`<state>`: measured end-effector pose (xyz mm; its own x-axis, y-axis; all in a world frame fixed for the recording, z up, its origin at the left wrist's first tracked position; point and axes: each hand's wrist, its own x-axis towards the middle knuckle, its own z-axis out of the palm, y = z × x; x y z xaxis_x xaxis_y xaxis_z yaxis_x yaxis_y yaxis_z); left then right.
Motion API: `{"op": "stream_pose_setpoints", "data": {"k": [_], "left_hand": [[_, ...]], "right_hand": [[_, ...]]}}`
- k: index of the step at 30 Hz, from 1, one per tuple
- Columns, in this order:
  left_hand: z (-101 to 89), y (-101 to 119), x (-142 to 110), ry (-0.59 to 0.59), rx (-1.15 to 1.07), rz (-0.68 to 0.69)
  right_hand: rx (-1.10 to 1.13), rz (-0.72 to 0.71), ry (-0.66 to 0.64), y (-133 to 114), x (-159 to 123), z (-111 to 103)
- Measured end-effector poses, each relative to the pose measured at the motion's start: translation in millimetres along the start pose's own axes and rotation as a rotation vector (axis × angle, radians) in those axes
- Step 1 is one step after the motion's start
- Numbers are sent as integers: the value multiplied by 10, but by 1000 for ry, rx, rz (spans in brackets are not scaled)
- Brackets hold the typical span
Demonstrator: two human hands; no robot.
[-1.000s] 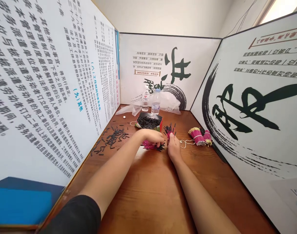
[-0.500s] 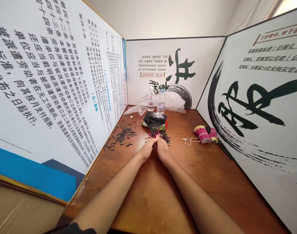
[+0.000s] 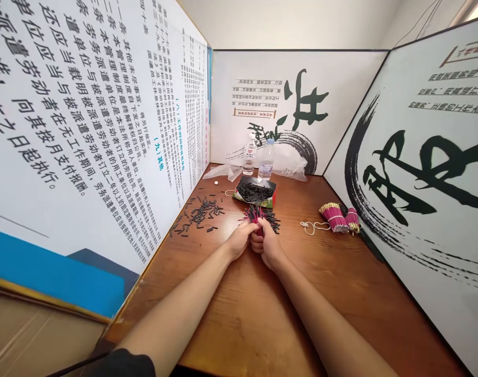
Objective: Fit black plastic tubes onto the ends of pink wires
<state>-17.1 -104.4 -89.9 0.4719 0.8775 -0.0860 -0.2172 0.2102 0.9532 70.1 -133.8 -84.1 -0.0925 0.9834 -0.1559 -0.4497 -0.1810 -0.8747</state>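
The bundle of thin sticks (image 3: 255,213) is slim and pink with dark upper ends that fan out a little. It stands roughly upright above the middle of the table, just on the near side of the box. The left hand (image 3: 239,242) and the right hand (image 3: 270,247) meet around its lower part, fingers curled, both grasping it. A loose pile of pink sticks with black tips (image 3: 272,220) lies right behind the hands.

The table (image 3: 231,314) is brown, glossy wood with visible grain. White panels with dark writing enclose it: the left panel (image 3: 105,209) is densely printed and blue at its lower part, while the far panel (image 3: 231,63) and the right panel (image 3: 419,251) carry large brush characters. A pale wall (image 3: 293,21) rises behind.

The open box (image 3: 274,198), partly red and green outside, is heaped with short black pieces (image 3: 254,191). Beyond it stand two clear bottles (image 3: 248,159), (image 3: 266,162) with labels, between crumpled clear plastic (image 3: 223,172) on the left and more plastic (image 3: 296,165) on the right. Similar black pieces (image 3: 203,210) lie scattered at left. At right, a white cord (image 3: 311,227) lies beside two tied pink bundles (image 3: 334,218), (image 3: 352,220) with yellowish ends.
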Motion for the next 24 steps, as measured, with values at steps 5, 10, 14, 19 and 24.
{"op": "stream_pose_setpoints", "data": {"k": [5, 10, 14, 19, 24], "left_hand": [[3, 4, -14, -55, 16, 48], [41, 27, -15, -15, 158, 28], [86, 14, -7, 35, 215, 35], [135, -3, -10, 61, 173, -17], [122, -21, 6, 108, 220, 23]], "right_hand": [[5, 7, 65, 7, -24, 2], [-40, -17, 62, 16, -18, -8], [-83, -40, 78, 29, -8, -16], [-165, -36, 131, 47, -6, 0], [-235, -71, 150, 37, -20, 47]]}}
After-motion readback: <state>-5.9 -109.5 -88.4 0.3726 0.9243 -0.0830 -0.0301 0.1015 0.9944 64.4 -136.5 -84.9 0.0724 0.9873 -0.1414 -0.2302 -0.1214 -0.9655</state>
